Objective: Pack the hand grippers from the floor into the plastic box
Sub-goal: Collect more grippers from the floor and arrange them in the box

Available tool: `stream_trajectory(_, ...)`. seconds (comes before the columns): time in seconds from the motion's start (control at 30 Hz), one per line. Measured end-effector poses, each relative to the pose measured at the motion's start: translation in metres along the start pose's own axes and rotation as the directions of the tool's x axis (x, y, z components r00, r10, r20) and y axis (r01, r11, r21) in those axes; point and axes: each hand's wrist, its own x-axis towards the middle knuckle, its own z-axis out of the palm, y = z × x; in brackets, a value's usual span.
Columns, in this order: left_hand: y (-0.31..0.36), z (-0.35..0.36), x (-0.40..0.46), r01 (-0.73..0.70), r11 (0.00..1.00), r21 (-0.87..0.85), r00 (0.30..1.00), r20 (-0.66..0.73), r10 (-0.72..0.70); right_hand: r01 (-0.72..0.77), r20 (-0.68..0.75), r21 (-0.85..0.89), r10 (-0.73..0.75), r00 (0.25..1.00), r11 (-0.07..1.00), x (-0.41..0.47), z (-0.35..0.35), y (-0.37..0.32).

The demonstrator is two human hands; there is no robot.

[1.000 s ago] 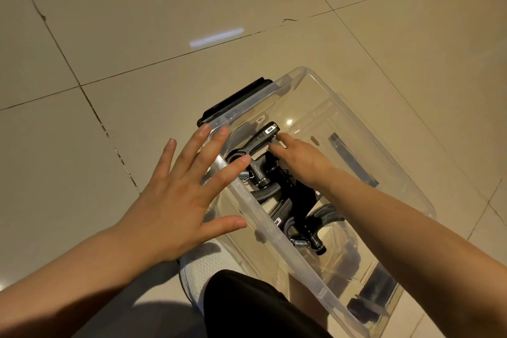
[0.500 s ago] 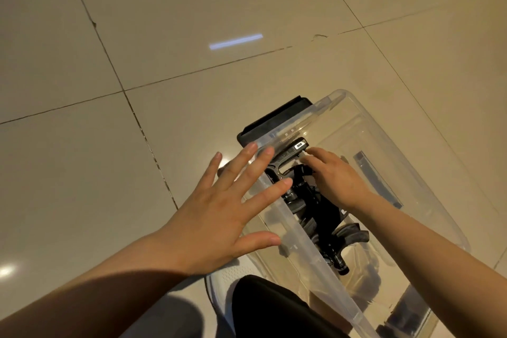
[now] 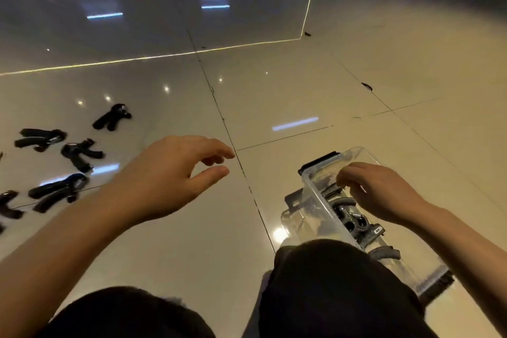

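Grippers (image 3: 354,217) already fill the plastic box (image 3: 312,189) under the loosely curled, empty right hand (image 3: 381,192); others (image 3: 59,189) lie on the floor, and the empty, half-open left hand (image 3: 170,175) might fumble one.

bare forearms (image 3: 82,228), dark trousers (image 3: 329,282)

Bare floor (image 3: 274,96) lying open between left hand (image 3: 167,175) and hand grippers (image 3: 55,162) at far left. Right hand (image 3: 381,195) hanging over box (image 3: 315,195) opening, packed grippers (image 3: 354,217) filling bottom.
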Motion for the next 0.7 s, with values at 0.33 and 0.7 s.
stream_trajectory(0.33, 0.032, -0.041, -0.146, 0.202, 0.968, -0.152, 0.869, -0.429, -0.248, 0.292, 0.053, 0.184, -0.306, 0.951, 0.939, -0.016, -0.109, -0.222)
stream_trajectory(0.7, -0.015, -0.057, -0.231, 0.360, 0.799, -0.482, 0.676, -0.456, -0.579, 0.284, 0.200, 0.123, -0.304, 0.931, 0.951, 0.026, -0.048, -0.345)
